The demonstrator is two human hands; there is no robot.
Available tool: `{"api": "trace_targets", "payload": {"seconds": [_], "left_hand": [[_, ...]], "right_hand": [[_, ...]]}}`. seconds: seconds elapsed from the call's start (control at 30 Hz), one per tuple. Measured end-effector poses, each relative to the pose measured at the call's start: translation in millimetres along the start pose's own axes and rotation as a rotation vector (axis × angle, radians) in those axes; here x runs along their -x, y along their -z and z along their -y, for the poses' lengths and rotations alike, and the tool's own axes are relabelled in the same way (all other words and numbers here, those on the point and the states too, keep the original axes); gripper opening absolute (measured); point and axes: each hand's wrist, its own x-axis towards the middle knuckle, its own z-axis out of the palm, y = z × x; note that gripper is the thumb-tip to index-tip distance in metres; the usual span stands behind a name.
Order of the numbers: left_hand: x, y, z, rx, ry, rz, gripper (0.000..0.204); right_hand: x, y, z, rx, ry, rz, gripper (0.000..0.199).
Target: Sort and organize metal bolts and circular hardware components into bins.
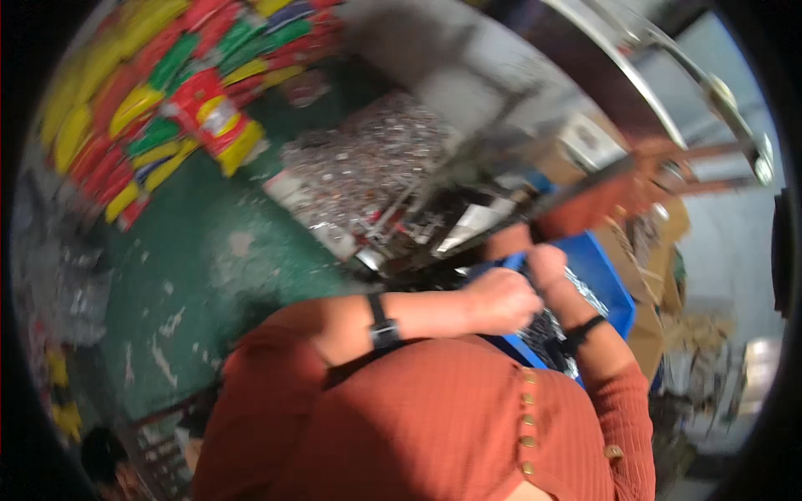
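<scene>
Both my hands are close together over a blue plastic bin (616,280) in front of my body. My left hand (504,301) reaches in from the left with its fingers curled closed, knuckles up. My right hand (548,267) is just beyond it and also looks closed, with its fingers mostly turned away from view. Whatever lies between the fingers is hidden and blurred. Inside the bin, under my hands, is a heap of small dark and silvery shiny parts (541,334). A dark band is around each wrist.
Ahead stands a red-brown machine (576,200) with a metal arm (710,83). Cardboard boxes (643,338) flank the bin's right side. A pile of small shiny pieces (368,159) lies on the green floor (209,250). Red, yellow and green bags (213,117) are stacked far left.
</scene>
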Motion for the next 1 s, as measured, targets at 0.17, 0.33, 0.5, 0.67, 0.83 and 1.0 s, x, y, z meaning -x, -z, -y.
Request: {"api": "trace_targets", "payload": {"seconds": [0.17, 0.33, 0.5, 0.67, 0.83, 1.0], "left_hand": [[-2, -1, -7, 0.008, 0.002, -0.054, 0.008], [1, -5, -8, -0.009, 0.024, -0.096, 0.01], [0, -7, -6, 0.008, -0.01, -0.077, 0.011], [-5, 6, -5, 0.02, 0.059, 0.059, 0.011], [-7, 13, -4, 0.014, 0.042, 0.12, 0.013], [-18, 14, -22, -0.065, 0.018, 0.16, 0.016]], "right_hand": [[-2, -29, -25, -0.045, -0.012, -0.066, 0.023], [-14, -27, -19, -0.214, -0.057, -0.127, 0.021], [-2, -13, -22, -0.296, -0.11, -0.18, 0.02], [21, 13, -57, -0.464, -0.166, -0.265, 0.03], [13, 85, -46, -0.869, -0.099, -0.591, 0.031], [3, 135, -36, -1.281, -0.143, -0.669, 0.034]]}}
